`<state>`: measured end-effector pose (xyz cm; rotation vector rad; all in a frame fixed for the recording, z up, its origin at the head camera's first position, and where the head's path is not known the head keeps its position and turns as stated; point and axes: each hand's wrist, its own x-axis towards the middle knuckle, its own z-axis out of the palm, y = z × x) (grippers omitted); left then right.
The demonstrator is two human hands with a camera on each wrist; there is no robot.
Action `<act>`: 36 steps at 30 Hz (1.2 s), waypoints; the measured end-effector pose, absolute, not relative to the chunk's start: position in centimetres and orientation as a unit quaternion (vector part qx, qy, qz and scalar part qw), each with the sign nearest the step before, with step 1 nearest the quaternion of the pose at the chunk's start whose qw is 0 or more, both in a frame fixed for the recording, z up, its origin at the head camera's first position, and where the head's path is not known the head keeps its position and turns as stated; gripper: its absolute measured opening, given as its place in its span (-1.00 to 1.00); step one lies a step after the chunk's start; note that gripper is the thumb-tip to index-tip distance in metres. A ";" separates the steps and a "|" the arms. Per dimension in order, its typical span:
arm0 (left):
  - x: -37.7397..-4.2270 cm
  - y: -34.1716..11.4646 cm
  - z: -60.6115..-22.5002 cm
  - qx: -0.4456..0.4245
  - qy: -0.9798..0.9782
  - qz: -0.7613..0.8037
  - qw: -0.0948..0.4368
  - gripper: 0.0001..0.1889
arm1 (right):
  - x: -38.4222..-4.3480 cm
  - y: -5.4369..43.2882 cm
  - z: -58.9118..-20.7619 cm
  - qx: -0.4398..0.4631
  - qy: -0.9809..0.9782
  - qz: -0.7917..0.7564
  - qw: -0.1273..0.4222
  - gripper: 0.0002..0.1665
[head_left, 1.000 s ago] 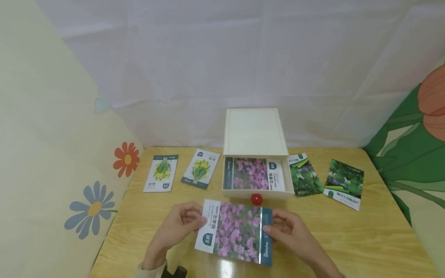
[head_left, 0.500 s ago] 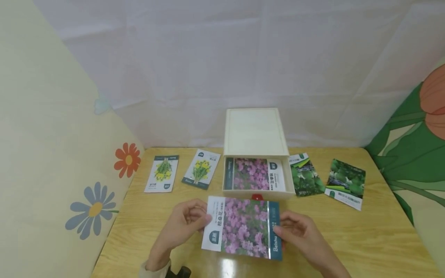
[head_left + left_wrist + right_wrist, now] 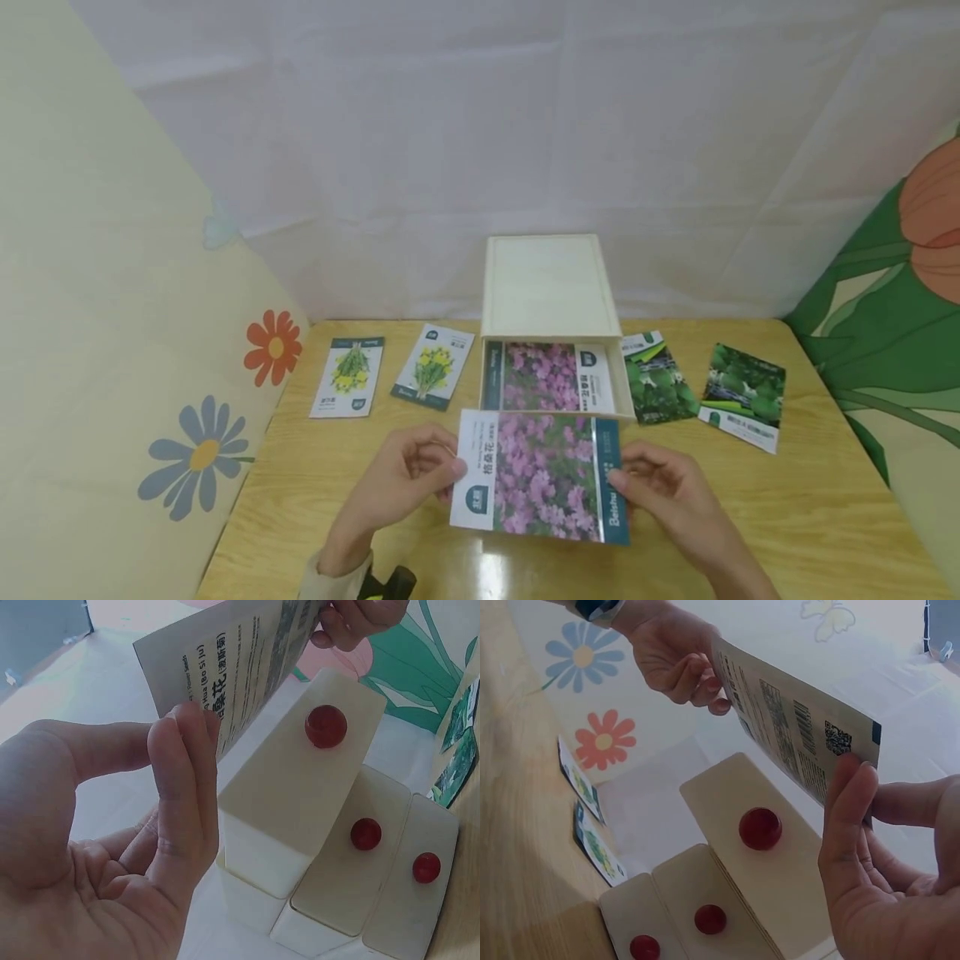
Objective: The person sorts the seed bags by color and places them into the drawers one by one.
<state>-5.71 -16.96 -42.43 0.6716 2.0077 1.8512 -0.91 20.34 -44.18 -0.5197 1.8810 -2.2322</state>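
A seed packet (image 3: 543,475) with pink flowers hangs flat between both hands, in front of a white drawer chest (image 3: 549,285). My left hand (image 3: 408,479) pinches its white end between thumb and fingers. At the dark teal end, my right hand (image 3: 678,500) pinches it the same way. The right wrist view shows the printed back of this packet (image 3: 784,724). The top drawer (image 3: 300,772) is pulled out, and a matching pink-flower packet (image 3: 542,375) lies in it. In the head view the held packet covers the drawer's red knob (image 3: 326,726).
Two yellow-flower packets, one upside down (image 3: 348,377) and one tilted (image 3: 432,367), lie left of the chest. Two green-leaf packets, a nearer one (image 3: 658,379) and a farther one (image 3: 744,396), lie to its right. Two lower drawers (image 3: 341,874) are closed. A white cloth (image 3: 420,150) hangs behind.
Both hands have carried the held packet forward and to the right, up to the open drawer's front. It now hides the red knob that showed before. The packets on the table have stayed put.
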 end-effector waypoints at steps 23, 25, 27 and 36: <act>-6.9 -15.2 -40.9 0.241 0.725 0.633 0.126 -0.91 | -3.0 21.3 -41.3 -0.144 0.687 -0.711 0.039 -0.65; -7.2 -14.9 -40.8 0.229 0.727 0.634 0.127 -0.90 | -3.1 21.4 -41.3 -0.149 0.679 -0.718 0.037 -0.60; -7.6 -14.7 -40.7 0.217 0.731 0.634 0.129 -0.89 | -3.2 21.5 -41.4 -0.166 0.666 -0.727 0.033 -0.54; -9.1 -14.3 -40.7 0.179 0.745 0.629 0.128 -0.83 | -4.2 21.8 -41.9 -0.247 0.613 -0.750 0.028 -0.43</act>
